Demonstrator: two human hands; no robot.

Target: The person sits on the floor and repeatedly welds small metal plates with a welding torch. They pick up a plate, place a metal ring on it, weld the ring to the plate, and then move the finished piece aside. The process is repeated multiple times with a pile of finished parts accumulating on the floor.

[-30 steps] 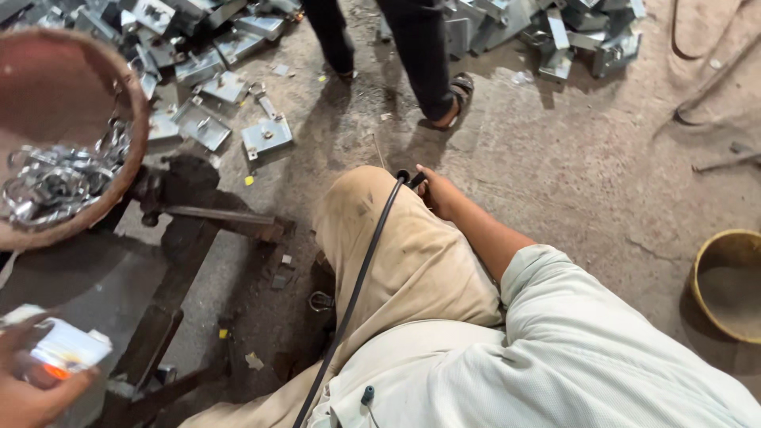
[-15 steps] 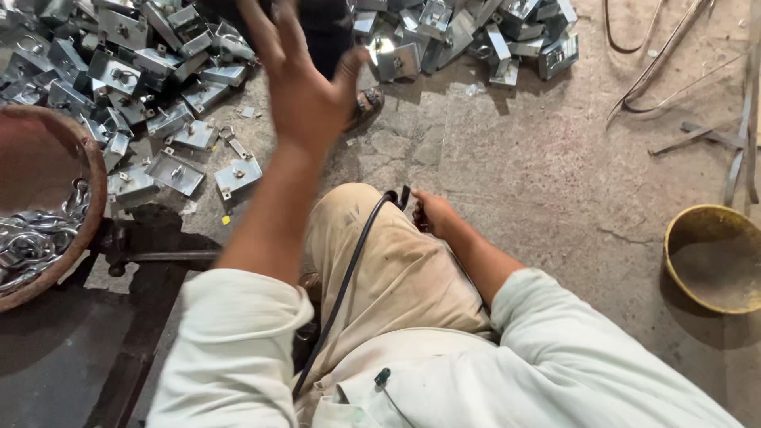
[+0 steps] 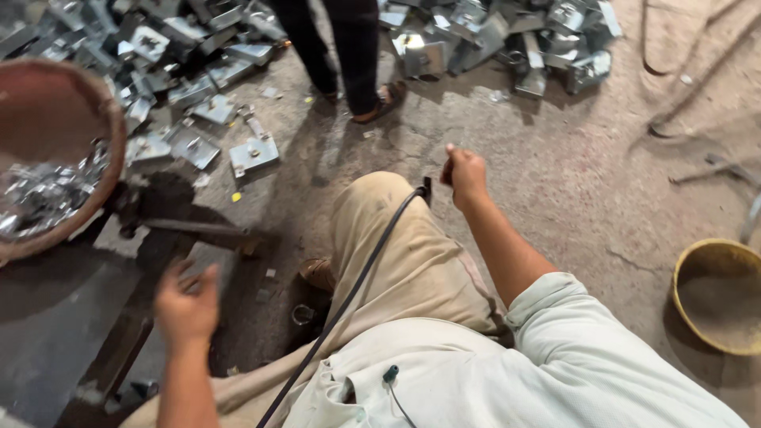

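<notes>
Head view, seated worker over a concrete floor: I read the left hand (image 3: 188,305) as empty, fingers loosely spread and blurred, hanging above the dark steel frame of the bench (image 3: 95,349) beside the left knee. The right hand (image 3: 464,173) is curled shut at the right knee, next to the end of the black cable (image 3: 372,261) that runs up across the tan trouser leg; whether it actually pinches the cable I cannot tell. The rusty round metal pan (image 3: 87,214) at the left edge holds a shallow layer of small shiny stamped pieces (image 3: 47,194), so I judge some sorting is done. Much remains: heaps of grey sheet-metal brackets (image 3: 190,55) lie well apart across the floor, around another person's dark-trousered legs (image 3: 349,55). A yellow round basin (image 3: 717,293) sits at the right. Compared with half a second ago, the left hand has dropped from a raised, forward reach to bench level, and the right has lifted slightly off the knee.
</notes>
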